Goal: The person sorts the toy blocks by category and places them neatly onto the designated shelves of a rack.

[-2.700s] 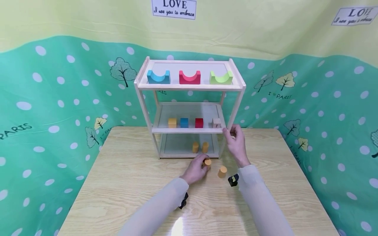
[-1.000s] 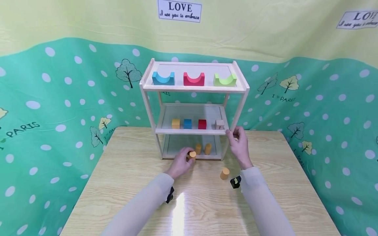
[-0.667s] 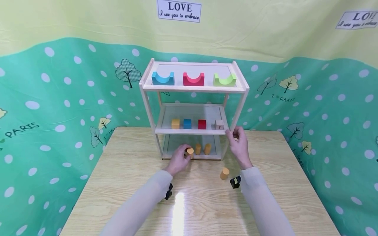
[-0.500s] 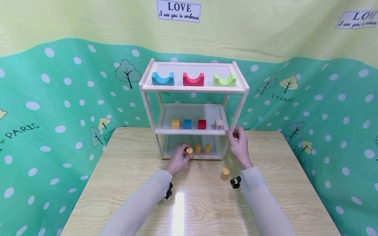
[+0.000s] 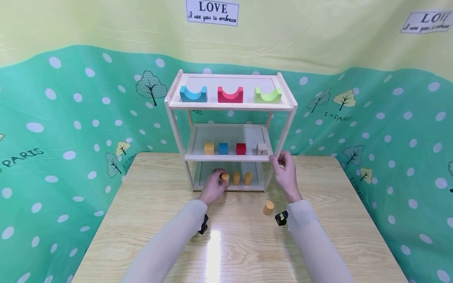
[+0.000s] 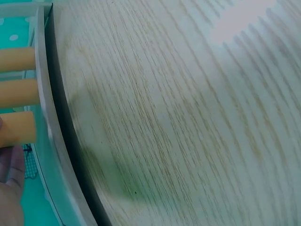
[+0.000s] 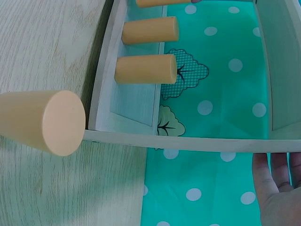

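At the front left of the bottom shelf, my left hand (image 5: 214, 186) pinches an orange wooden cylinder (image 5: 225, 179), upright beside two others. In the left wrist view that held cylinder (image 6: 19, 128) sits just inside the shelf's front rim; whether its base touches the shelf is unclear. Two standing cylinders (image 5: 236, 178) form a row to its right. My right hand (image 5: 284, 173) grips the right front post of the white three-tier rack (image 5: 226, 158) at middle-shelf height, thumb in front, fingers behind. One more cylinder (image 5: 268, 208) stands on the table, near my right wrist.
On the top shelf sit a blue arch block (image 5: 193, 96), a red one (image 5: 230, 96) and a green one (image 5: 267, 96). Yellow (image 5: 209, 149), blue (image 5: 223, 149), red (image 5: 241, 149) and pale (image 5: 262, 149) cubes line the middle shelf. A patterned curtain (image 5: 70, 157) hangs around the table.
My left hand has carried the cylinder from the table in front of the rack leftward and in over the bottom shelf, beside the other two. My right hand keeps its grip on the rack.
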The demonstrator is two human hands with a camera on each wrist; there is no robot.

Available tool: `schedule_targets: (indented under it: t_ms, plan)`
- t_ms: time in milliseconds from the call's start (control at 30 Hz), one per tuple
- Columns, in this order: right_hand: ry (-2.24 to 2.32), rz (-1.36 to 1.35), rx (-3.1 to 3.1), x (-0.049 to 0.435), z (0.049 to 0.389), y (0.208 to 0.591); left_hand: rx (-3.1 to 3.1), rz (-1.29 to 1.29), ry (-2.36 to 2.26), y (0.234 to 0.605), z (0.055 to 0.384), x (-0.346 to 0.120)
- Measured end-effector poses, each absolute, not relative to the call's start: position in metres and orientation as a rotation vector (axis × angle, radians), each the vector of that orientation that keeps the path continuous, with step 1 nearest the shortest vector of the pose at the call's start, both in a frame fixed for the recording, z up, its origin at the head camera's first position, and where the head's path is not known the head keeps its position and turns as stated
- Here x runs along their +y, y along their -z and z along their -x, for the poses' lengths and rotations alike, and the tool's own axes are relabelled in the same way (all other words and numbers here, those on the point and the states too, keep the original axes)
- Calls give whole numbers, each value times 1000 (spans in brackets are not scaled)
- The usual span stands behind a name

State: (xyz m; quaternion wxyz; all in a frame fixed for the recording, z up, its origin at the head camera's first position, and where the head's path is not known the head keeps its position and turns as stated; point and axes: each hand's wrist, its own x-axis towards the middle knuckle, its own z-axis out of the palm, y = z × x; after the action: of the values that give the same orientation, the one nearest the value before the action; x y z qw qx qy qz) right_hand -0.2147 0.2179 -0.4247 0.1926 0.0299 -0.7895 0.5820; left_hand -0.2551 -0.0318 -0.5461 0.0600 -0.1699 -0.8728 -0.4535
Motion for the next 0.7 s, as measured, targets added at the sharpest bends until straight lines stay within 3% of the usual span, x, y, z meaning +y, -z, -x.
schedule_targets:
  t_ms: [267, 700]
  plan:
    - [-1634, -77, -2192, 228, 234, 454, -2635, 506, 1396, 548, 261, -30]
    - [-1641, -93, -2187, 227, 229, 447, -2669, 449, 1378, 553, 267, -33]
